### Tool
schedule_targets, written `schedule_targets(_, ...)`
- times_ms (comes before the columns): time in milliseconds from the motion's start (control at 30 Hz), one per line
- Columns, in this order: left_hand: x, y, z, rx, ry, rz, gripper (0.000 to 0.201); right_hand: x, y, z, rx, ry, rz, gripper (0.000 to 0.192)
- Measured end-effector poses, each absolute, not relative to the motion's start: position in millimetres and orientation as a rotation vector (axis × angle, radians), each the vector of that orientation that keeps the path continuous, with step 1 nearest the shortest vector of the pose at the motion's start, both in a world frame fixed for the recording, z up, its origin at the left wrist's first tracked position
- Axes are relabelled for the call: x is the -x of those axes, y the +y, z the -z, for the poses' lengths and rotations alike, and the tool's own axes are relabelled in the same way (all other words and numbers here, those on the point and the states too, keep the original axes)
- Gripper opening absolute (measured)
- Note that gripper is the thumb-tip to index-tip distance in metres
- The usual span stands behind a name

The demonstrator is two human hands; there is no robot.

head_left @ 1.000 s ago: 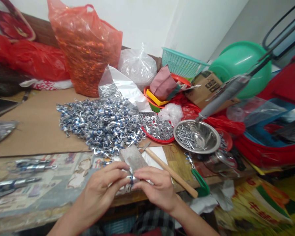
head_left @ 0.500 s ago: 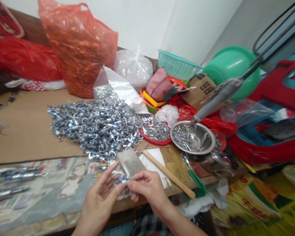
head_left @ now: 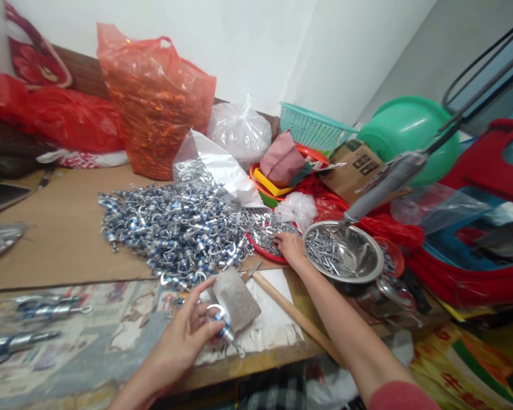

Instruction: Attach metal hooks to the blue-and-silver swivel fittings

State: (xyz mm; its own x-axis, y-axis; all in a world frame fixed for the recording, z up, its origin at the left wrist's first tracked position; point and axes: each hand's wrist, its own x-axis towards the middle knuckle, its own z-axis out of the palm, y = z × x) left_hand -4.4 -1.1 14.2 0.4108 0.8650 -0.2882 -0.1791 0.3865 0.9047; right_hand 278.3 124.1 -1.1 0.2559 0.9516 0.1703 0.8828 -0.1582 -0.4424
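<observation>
My left hand (head_left: 187, 336) pinches a small silver and blue metal fitting with a ring (head_left: 221, 324) near the table's front edge, beside a flat grey metal block (head_left: 237, 298). My right hand (head_left: 289, 246) is stretched forward, its fingers resting in a red plate of small silver parts (head_left: 268, 232); whether it grips any is hidden. A large heap of the same blue and silver fittings (head_left: 175, 225) lies on brown cardboard behind my left hand. A steel bowl of nails (head_left: 342, 250) sits just right of my right hand.
A wooden-handled hammer (head_left: 290, 310) lies under my right forearm. An orange plastic bag (head_left: 156, 99), clear bags, a teal basket (head_left: 314, 119), a green basin (head_left: 410, 134) and red plastic things crowd the back and right. Assembled metal pieces (head_left: 51, 307) lie at the left.
My right hand let go of the fitting and reached forward to the red plate. My left hand keeps the fitting and has lowered toward the table.
</observation>
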Motion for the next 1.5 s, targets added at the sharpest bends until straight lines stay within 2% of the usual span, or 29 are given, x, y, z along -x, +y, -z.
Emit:
schedule_targets(200, 1, -2, -4, -0.89, 0.924, -0.904, 0.071, -288, 126, 2, 2.039, -1.605, -0.164, 0.02)
schedule_targets(333, -1, 0, 0, -0.851, 0.912, -0.962, 0.076, -290, 128, -4, 1.911, -1.547, -0.182, 0.018)
schedule_targets(433, -1, 4, 2, -0.818, 0.911, -0.96, 0.081, -274, 118, -11, 1.822, -1.479, -0.249, 0.023)
schedule_targets(533, -1, 6, 2, -0.795, 0.909, -0.971, 0.084, -238, 85, -17, 1.723, -1.485, -0.405, 0.028)
schedule_targets(667, 0, 7, 1, -0.796, 0.905, -0.962, 0.086, -186, 19, -20, 1.452, -1.633, -0.641, 0.014)
schedule_targets(800, 2, 8, -2, -0.811, 0.882, -0.933, 0.083, -164, -20, -27, 1.283, -2.039, -0.469, 0.018)
schedule_targets(900, 1, 8, -1, -0.815, 0.874, -0.939, 0.083, -163, -20, -34, 1.303, -2.187, -0.483, 0.015)
schedule_targets(1133, -1, 7, 1, -0.798, 0.867, -0.969, 0.083, -157, -3, -32, 1.374, -2.148, -0.632, 0.012)
schedule_targets(1500, 0, 9, -2, -0.805, 0.859, -0.942, 0.083, -142, -8, -29, 1.558, -1.823, -0.727, 0.014)
